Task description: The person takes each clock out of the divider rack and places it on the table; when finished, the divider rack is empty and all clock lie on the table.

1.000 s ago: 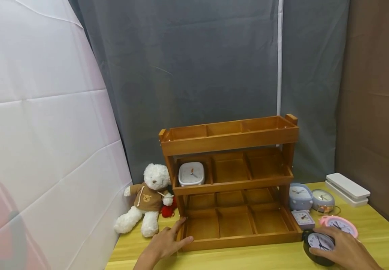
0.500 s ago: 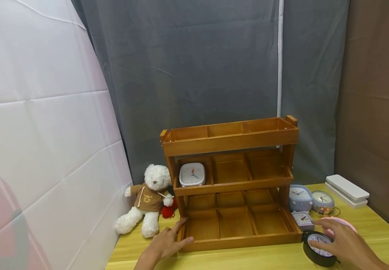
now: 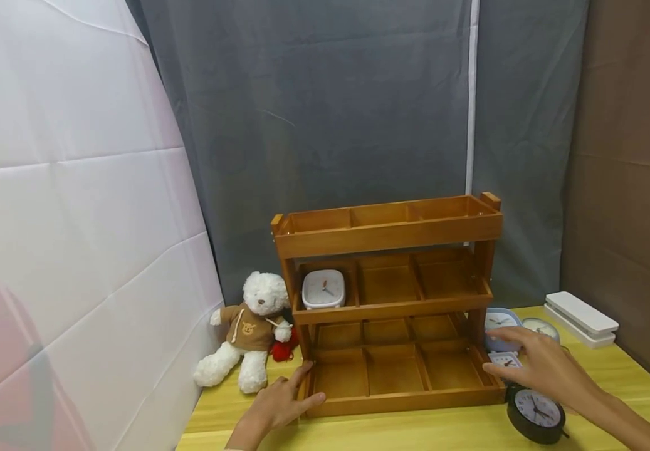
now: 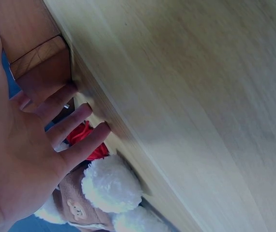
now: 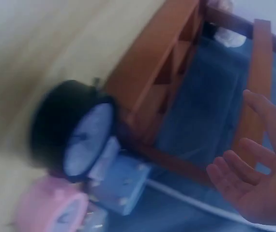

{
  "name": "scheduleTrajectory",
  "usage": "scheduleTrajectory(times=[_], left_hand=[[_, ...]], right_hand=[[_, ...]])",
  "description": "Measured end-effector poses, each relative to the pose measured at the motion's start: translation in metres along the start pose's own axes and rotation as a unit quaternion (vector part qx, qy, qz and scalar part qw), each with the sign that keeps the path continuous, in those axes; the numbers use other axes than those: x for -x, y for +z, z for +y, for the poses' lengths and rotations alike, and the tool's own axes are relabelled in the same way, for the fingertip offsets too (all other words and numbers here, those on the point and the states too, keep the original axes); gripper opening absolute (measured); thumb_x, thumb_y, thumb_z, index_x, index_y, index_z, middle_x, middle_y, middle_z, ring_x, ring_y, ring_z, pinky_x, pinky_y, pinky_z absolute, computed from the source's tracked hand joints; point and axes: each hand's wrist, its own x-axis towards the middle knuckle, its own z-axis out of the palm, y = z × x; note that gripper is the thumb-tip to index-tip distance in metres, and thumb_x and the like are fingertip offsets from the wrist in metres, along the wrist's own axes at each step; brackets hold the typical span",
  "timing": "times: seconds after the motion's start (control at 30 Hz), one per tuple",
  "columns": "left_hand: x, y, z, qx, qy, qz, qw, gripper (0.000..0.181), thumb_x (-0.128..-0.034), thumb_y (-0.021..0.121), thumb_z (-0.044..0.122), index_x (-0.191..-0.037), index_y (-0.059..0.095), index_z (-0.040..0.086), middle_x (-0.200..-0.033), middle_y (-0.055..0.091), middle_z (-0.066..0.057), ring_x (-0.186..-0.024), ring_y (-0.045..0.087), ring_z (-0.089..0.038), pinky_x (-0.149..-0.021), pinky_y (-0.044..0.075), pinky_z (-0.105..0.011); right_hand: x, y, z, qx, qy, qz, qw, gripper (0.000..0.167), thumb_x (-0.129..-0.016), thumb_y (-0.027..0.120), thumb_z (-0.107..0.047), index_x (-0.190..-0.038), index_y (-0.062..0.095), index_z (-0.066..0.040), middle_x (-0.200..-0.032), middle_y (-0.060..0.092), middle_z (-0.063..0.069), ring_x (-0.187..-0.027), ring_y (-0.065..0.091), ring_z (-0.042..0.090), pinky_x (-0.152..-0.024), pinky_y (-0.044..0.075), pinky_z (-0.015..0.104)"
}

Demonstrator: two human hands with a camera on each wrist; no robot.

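Observation:
My left hand rests on the lower left corner of a three-tier wooden shelf, thumb at its front edge and fingers along its side. The left wrist view shows those fingers spread and fairly straight. My right hand hovers off the shelf's right end, fingers loosely bent, holding nothing. Below it a round black alarm clock lies face up against the shelf's front right corner. The hand partly covers a small square clock and a blue clock. A pink alarm clock shows in the right wrist view.
A white square clock sits in the middle tier's left compartment. A white teddy bear in a brown hoodie leans left of the shelf, beside something red. Behind the right hand are a round clock and a white flat device.
My right hand has let go of the black alarm clock and risen up and left, over the small clocks. The black clock stays in place. My left hand has not moved.

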Motion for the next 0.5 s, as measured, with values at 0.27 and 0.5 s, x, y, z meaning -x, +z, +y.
scheduleTrajectory(times=[0.27, 0.5], left_hand=[[-0.002, 0.000, -0.001, -0.005, 0.000, 0.002, 1.0000, 0.085, -0.0946, 0.055, 0.074, -0.161, 0.040, 0.024, -0.130, 0.064, -0.031, -0.111, 0.065, -0.051, -0.085, 0.052, -0.069], [0.000, 0.003, -0.001, -0.006, -0.002, 0.006, 1.0000, 0.084, -0.0944, 0.055, 0.074, -0.160, 0.041, 0.024, -0.130, 0.063, -0.031, -0.110, 0.065, -0.051, -0.086, 0.051, -0.069]], right_hand=[[-0.041, -0.003, -0.036, -0.035, -0.060, 0.020, 0.9974, 0.064, -0.081, 0.089, -0.047, -0.132, 0.070, -0.014, -0.129, 0.069, 0.016, -0.094, 0.072, 0.033, -0.071, 0.060, 0.047], [-0.079, -0.002, -0.067, -0.049, -0.108, 0.030, 0.9925, 0.060, -0.082, 0.089, -0.043, -0.132, 0.071, -0.015, -0.130, 0.069, 0.011, -0.105, 0.071, 0.036, -0.086, 0.058, 0.057]])
